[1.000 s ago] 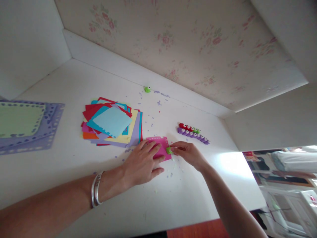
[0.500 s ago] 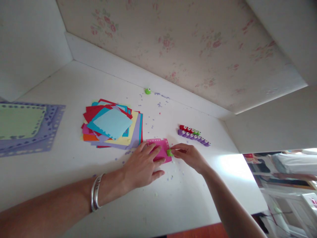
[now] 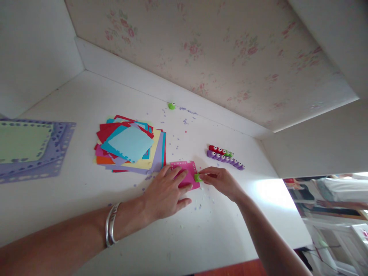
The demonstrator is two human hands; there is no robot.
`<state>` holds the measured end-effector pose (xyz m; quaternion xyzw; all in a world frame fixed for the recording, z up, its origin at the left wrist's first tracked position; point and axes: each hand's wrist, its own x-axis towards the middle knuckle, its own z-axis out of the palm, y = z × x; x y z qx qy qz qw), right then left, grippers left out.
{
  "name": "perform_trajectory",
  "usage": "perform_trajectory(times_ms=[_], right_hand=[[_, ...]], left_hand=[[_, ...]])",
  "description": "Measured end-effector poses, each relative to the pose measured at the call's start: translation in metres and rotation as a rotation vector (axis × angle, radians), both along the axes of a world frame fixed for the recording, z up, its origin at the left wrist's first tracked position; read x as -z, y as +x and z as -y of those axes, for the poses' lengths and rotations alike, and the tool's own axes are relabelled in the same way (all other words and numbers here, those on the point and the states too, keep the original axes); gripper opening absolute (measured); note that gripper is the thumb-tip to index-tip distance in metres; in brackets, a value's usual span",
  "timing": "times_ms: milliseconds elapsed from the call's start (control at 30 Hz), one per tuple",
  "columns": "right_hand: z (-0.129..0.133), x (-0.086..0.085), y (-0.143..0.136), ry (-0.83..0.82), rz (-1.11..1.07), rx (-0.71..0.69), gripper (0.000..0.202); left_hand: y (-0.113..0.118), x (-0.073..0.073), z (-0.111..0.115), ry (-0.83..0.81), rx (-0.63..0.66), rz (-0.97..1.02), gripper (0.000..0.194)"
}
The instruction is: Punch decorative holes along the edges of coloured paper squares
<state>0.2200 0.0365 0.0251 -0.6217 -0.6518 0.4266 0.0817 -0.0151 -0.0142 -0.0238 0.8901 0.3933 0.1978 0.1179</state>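
A small pink sheet of paper (image 3: pixel 188 177) lies on the white table, with punched holes along its top and upper right edges. My left hand (image 3: pixel 168 189) rests flat on the sheet's left part, fingers spread. At the sheet's right edge, my right hand (image 3: pixel 220 181) pinches a small green paper punch (image 3: pixel 197 178) between thumb and fingers. The punch sits over the paper's edge, and part of it is hidden by my fingertips. Tiny paper bits (image 3: pixel 198 206) lie scattered around the sheet.
A stack of coloured paper (image 3: pixel 130 142) stands left of the pink sheet. Further left lie purple and green sheets with punched borders (image 3: pixel 64 153). Rows of red, green and purple pieces with googly eyes (image 3: pixel 225 158) sit to the right. A green googly-eyed piece (image 3: pixel 171 105) is near the wall.
Almost nothing differs. Both hands, the pink sheet and the green punch keep their places, with only a very slight shift of the view.
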Motion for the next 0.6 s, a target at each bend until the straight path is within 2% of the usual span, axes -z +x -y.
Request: perform_trajectory(times_ms=[300, 600], right_hand=[[-0.0001, -0.0083, -0.0047, 0.039, 0.021, -0.057, 0.016], [-0.0018, -0.0048, -0.0041, 0.032, 0.027, -0.039, 0.018]], left_hand=[[-0.0003, 0.0025, 0.0006, -0.006, -0.007, 0.019, 0.044], [0.0001, 0.0026, 0.0012, -0.005, 0.002, 0.009, 0.045]])
